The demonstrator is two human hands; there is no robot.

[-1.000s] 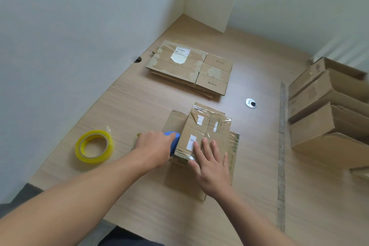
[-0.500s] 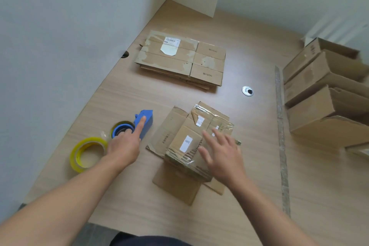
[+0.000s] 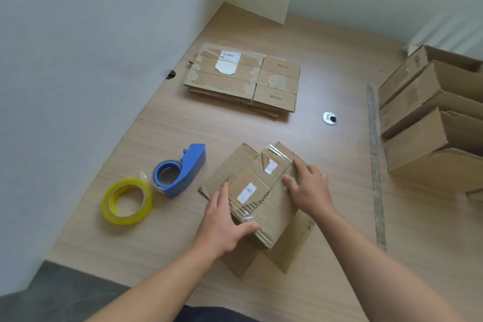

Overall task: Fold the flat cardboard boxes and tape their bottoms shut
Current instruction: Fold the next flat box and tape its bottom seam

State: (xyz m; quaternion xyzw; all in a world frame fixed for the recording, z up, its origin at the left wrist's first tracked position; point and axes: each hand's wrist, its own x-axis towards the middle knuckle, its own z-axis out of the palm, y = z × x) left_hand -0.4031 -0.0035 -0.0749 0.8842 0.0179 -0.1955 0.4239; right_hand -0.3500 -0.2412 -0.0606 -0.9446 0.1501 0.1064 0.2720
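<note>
I am watching both hands holding the box (image 3: 261,191) on the table (image 3: 326,256). The left hand (image 3: 224,227) is gripping the box's near left corner, its thumb curling round the near end. The right hand (image 3: 308,191) is gripping the box's right side. A blue tape holder (image 3: 183,172) is lying just left of the box, and a yellow tape roll (image 3: 127,201) is lying farther left. Behind the box, a pile of flat boxes (image 3: 243,78) is lying. Far right of the box, folded boxes (image 3: 428,133) are sitting together.
</note>
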